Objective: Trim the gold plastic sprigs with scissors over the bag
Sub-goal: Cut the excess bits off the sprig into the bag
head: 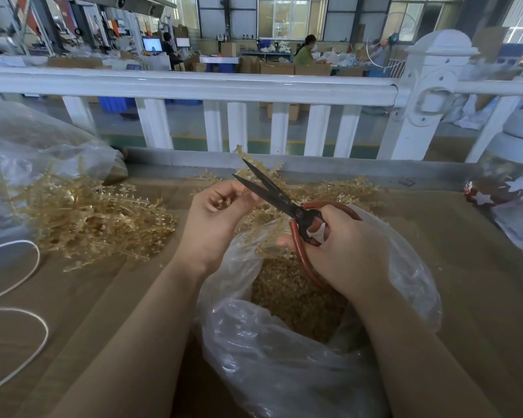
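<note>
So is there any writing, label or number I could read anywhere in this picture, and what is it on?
None can be read.
Monitors at the back: lit, content too small and blurred.
Yellow sign on the far wall: too blurred.
Scissors, bag, boxes: no visible text.

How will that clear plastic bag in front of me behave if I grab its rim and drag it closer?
The clear plastic bag looks thin and crinkled, so its rim would probably stretch and collapse rather than pull stiffly. The gold trimmings heaped inside likely weigh the bottom down, so it may lag or sag instead of sliding cleanly.
</note>
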